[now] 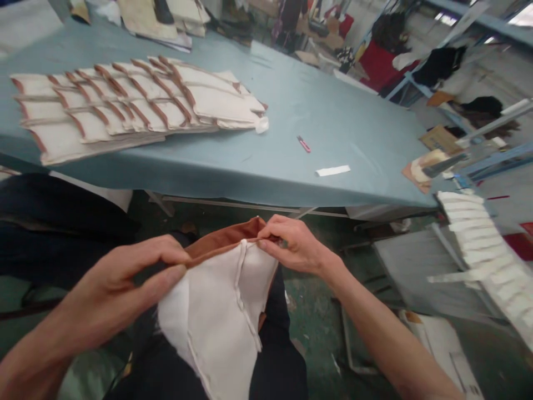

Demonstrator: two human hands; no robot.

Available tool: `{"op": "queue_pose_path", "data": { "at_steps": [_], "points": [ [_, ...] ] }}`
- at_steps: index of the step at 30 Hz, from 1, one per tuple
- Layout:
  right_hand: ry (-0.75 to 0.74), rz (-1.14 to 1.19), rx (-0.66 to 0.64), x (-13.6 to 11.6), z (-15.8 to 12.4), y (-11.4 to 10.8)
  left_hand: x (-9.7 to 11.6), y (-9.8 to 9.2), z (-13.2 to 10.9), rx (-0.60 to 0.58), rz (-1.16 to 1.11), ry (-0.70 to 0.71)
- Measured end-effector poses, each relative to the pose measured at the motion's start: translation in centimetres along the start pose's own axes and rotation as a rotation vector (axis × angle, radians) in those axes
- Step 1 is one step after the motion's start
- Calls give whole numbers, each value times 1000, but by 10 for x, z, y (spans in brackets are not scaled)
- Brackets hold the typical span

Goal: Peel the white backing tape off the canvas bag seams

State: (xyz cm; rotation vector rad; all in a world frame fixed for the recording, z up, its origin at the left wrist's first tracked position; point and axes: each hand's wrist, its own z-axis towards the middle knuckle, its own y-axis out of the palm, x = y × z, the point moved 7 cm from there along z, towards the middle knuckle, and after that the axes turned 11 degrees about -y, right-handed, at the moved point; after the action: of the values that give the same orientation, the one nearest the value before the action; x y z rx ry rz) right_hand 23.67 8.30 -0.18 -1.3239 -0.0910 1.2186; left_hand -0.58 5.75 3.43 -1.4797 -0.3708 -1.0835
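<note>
A sewn fabric piece (220,300), white on the side toward me with raised seams and brown along its upper edge, hangs over my lap. My left hand (145,272) pinches its brown edge at the left corner between thumb and fingers. On the right, my right hand (287,241) grips the same edge near a seam, thumb in front. Between the two hands the edge is stretched, and the brown inner face shows behind it. The lower end of the piece drops out of view at the bottom.
A table with a blue-green cover (275,172) stands ahead. On it lie overlapping rows of similar white pieces (137,100) with brown edges, small red-handled snips (303,144) and a white strip (333,170). At right, more white pieces (478,239) hang near a shelf rack.
</note>
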Motion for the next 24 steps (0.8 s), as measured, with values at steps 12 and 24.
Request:
{"op": "queue_pose_path", "data": {
  "at_steps": [12, 24],
  "points": [
    [-39, 84, -66, -74, 23, -56, 26, 17, 39, -124, 119, 363],
    [-69, 28, 23, -72, 25, -50, 44, 30, 40, -198, 30, 317]
  ]
}}
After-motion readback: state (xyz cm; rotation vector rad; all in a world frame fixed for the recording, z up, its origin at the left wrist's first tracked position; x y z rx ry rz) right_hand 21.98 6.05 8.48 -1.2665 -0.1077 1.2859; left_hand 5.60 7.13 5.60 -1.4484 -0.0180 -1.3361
